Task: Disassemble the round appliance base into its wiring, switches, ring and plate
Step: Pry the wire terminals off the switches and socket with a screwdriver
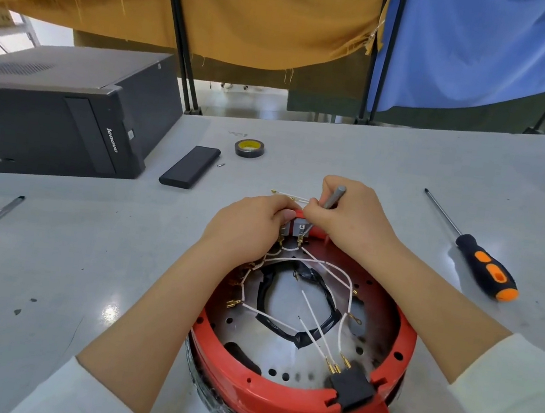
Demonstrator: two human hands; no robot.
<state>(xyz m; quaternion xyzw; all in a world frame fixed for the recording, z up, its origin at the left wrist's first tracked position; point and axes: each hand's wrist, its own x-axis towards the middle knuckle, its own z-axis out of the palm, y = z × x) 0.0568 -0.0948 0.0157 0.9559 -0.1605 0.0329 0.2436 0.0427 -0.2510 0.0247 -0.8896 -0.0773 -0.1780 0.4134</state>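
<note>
- Near the table's near edge, centre-right, sits the round appliance base, open side up, its red tab pointing near and right.
- Red ring runs round a perforated metal plate; white wires with brass terminals loop across it, beside a loop of black-wrapped wiring.
- A black block sits in the ring's near-right notch, with three wires plugged in.
- At the ring's far rim, grey switches stand with terminals pointing down.
- Left hand pinches the far rim at the switches.
- Right hand grips a slim metal tool, its long axis tilted, tip down toward the switches.
- Far right lies an orange-and-black screwdriver, tip pointing far-left.
- Far off: tape roll, black case, computer tower.
</note>
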